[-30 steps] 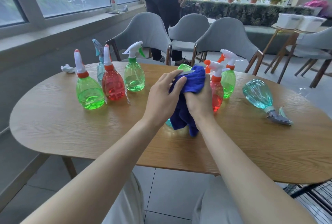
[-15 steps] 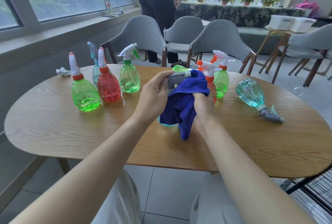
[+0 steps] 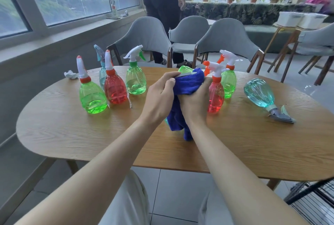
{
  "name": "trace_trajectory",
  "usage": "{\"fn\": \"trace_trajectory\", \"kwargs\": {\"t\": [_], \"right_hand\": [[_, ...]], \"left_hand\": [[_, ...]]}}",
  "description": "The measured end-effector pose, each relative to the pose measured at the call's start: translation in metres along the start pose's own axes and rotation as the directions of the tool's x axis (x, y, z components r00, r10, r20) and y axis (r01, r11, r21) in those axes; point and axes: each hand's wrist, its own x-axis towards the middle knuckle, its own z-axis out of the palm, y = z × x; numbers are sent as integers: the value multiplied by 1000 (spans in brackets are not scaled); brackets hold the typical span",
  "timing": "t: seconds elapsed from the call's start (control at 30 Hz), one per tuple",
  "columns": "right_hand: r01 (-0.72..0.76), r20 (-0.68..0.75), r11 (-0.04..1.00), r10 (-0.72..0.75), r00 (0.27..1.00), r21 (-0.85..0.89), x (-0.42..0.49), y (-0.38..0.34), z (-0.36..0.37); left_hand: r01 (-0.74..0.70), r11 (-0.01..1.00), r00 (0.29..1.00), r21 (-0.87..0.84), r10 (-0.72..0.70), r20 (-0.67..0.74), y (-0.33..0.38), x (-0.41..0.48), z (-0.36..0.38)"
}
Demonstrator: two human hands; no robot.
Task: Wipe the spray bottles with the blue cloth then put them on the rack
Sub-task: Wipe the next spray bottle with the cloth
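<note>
My left hand (image 3: 160, 96) grips the grey spray head (image 3: 185, 75) of a bottle at the table's middle; the bottle's body is almost wholly hidden. My right hand (image 3: 196, 101) holds the blue cloth (image 3: 188, 84) wrapped around that bottle. Several other spray bottles stand on the wooden table (image 3: 72, 134): a green one (image 3: 92, 96), a red one (image 3: 114, 89), a teal one (image 3: 102, 76) and a green one (image 3: 135, 80) at left, a red one (image 3: 216, 98) and a green one (image 3: 228, 84) just right of my hands. A teal bottle (image 3: 260, 94) lies on its side at right.
A black wire rack (image 3: 312, 205) shows at the bottom right below the table edge. Grey chairs (image 3: 227, 38) stand behind the table, and a person (image 3: 160, 1) stands beyond them. A crumpled white tissue (image 3: 70, 75) lies at the table's far left.
My right hand has shifted the cloth up and down over the bottle, and it now covers the top by the spray head. My left hand keeps its grip on the head.
</note>
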Motion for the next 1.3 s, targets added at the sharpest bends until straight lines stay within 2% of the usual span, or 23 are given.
{"fn": "trace_trajectory", "kwargs": {"t": [0.27,0.53,0.63,0.73,0.9,1.13,1.23,1.3], "right_hand": [[45,110,999,-45,993,5,10,11,-16],[-4,-13,998,3,1000,-58,6,-4,7],[-29,-31,997,26,999,-75,5,-8,9],[6,-15,997,-7,1000,-81,4,-4,8],[17,98,1000,-16,995,-12,7,8,-9],[67,97,996,-72,993,54,13,16,-13],[-12,187,990,-14,982,137,16,20,-18],[-127,263,947,47,964,296,18,22,-24]], "left_hand": [[33,999,996,-13,-31,89,-2,-1,-9],[52,999,987,-12,-50,154,1,1,-17],[43,999,985,-11,-40,168,2,1,-17],[33,999,986,-21,-29,166,0,0,-17],[17,999,988,-44,-10,156,-6,-1,-12],[-33,999,988,-1,33,148,-20,2,-3],[-50,999,990,-19,52,134,-26,4,-1],[-89,996,990,-8,89,107,-27,4,2]]}}
